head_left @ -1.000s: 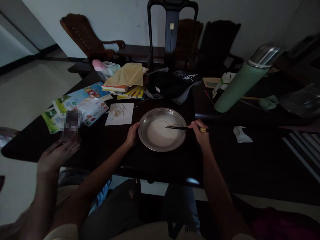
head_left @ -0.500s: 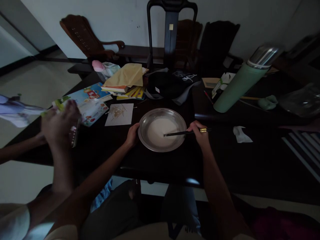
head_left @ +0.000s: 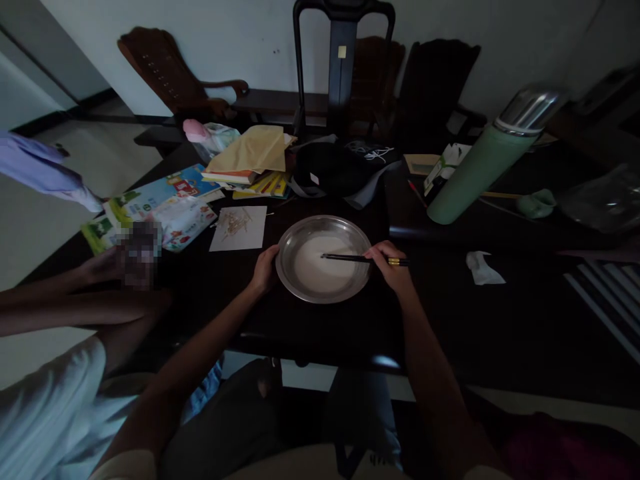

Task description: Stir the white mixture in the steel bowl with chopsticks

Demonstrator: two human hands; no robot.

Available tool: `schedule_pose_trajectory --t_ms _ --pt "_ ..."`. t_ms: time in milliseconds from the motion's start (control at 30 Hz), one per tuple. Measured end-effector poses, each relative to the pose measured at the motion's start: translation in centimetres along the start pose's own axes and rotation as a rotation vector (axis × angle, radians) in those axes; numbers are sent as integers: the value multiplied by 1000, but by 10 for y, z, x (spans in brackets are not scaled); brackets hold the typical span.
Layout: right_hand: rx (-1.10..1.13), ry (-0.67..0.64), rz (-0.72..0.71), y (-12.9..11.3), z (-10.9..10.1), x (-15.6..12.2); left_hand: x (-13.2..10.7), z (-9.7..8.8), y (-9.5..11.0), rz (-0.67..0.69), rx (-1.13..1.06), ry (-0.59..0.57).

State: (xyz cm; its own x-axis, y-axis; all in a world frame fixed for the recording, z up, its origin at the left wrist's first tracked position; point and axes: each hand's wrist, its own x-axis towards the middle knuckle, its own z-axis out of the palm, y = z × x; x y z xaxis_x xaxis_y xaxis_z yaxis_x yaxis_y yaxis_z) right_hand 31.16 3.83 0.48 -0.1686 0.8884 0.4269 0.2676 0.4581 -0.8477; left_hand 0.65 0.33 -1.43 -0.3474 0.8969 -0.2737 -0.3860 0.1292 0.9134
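Observation:
A round, shallow metal bowl (head_left: 283, 275) holding a whitish liquid (head_left: 327, 275) rests on the dark table. My left hand (head_left: 263, 271) grips its left rim, the thumb at the edge and the other fingers partly hidden. My right hand (head_left: 389, 265) is closed around a pair of black chopsticks (head_left: 347, 258) with gold bands, above the bowl's right rim. Their tips are at the liquid near the middle of the bowl. Just left of the bowl, a white sheet of paper (head_left: 255, 235) carries a heap of thin cotton swabs (head_left: 234, 223).
At the left another person's hand (head_left: 103, 265) is by a pixelated object (head_left: 141, 253). Books (head_left: 235, 177) and a black bag (head_left: 330, 170) lie behind the bowl. A green thermos (head_left: 483, 173) and crumpled tissue (head_left: 484, 269) are to the right.
The chopsticks and my right hand have shifted left and slightly away from me across the bowl. My left hand keeps its hold. The other person's raised arm has come down.

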Motion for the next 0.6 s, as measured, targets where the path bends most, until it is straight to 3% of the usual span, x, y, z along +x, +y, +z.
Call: schedule_pose_trajectory --t_ms 133,300,467,600 --pt "54 145 69 4 -3 -1 -1 1 1 6 0 -17" --pt "26 -33 22 1 0 -1 -1 1 1 -3 -4 -2" --pt "4 169 61 5 -3 -1 0 0 0 -11 -17 -9" --pt "31 11 35 3 -1 -1 1 0 1 -19 -24 -2"
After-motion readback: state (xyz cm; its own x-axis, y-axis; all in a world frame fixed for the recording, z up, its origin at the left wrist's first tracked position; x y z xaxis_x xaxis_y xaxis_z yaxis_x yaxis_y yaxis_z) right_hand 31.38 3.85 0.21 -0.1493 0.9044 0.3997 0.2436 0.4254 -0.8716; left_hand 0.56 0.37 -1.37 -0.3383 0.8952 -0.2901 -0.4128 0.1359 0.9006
